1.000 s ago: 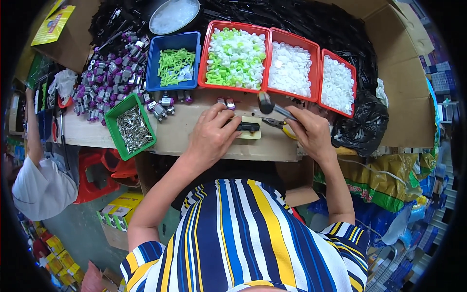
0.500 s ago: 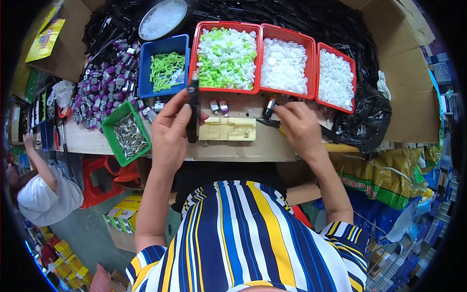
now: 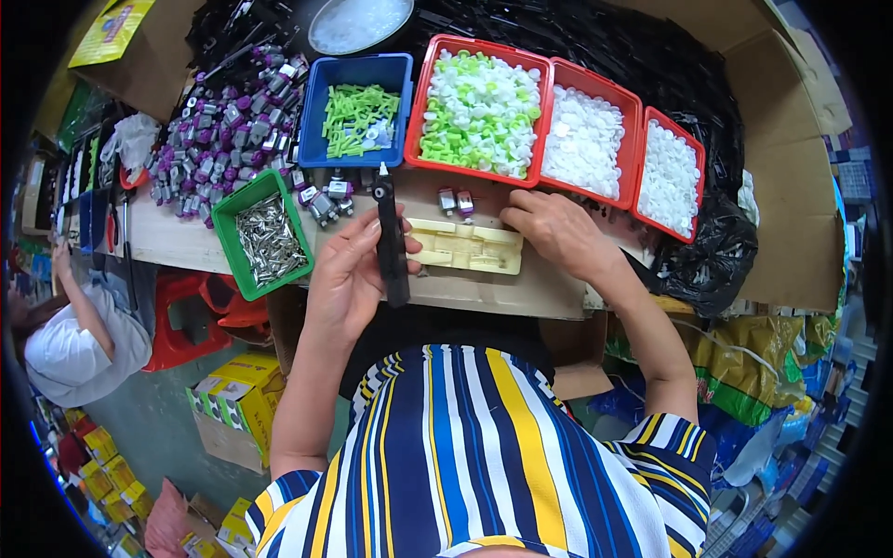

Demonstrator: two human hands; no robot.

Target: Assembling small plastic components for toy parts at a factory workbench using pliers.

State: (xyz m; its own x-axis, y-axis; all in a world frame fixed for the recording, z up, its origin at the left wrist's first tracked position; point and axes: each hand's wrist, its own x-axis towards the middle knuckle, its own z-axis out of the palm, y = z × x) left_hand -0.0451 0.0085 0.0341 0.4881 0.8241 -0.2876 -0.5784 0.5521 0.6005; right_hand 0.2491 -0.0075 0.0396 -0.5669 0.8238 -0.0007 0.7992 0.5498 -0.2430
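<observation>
- At the near edge of the counter (image 3: 177, 244), the left hand (image 3: 349, 279) holds a slim black tool (image 3: 391, 237) upright, its pale tip pointing away from the person; the fingers are wrapped closed around its lower part and the thumb lies along its side.
- Just right of the tool lies a cream plastic tray (image 3: 465, 246), flat on the counter, between the two hands.
- The right hand (image 3: 553, 232) rests on the counter at the tray's right end, fingers curled and pointing toward the tray; whether they grip anything cannot be told from this view.
- Two small grey and red parts (image 3: 456, 200) stand just beyond the tray, close to the red bins.
- Behind the hands runs a row of bins: a blue bin (image 3: 358, 116) with green plastic pieces, a large red bin (image 3: 479, 112) with mixed white and green caps, and two more red bins (image 3: 586, 139) (image 3: 670, 172) filled with white caps.
- To the left of the tool sits a green bin (image 3: 260, 237) holding small metal pins, tilted relative to the counter edge.
- Beyond it spreads a loose heap of purple and grey parts (image 3: 219, 126), some spilling near the blue bin.
- A black plastic bag (image 3: 707, 256) hangs over the right end of the counter.
- The person wears a shirt (image 3: 465, 456) striped in navy, white and yellow.
- At the far left, lower down, another person in a white top (image 3: 79, 339) sits beside a red stool (image 3: 186, 316).
- Yellow boxes (image 3: 237, 391) stand on the floor below the counter.
</observation>
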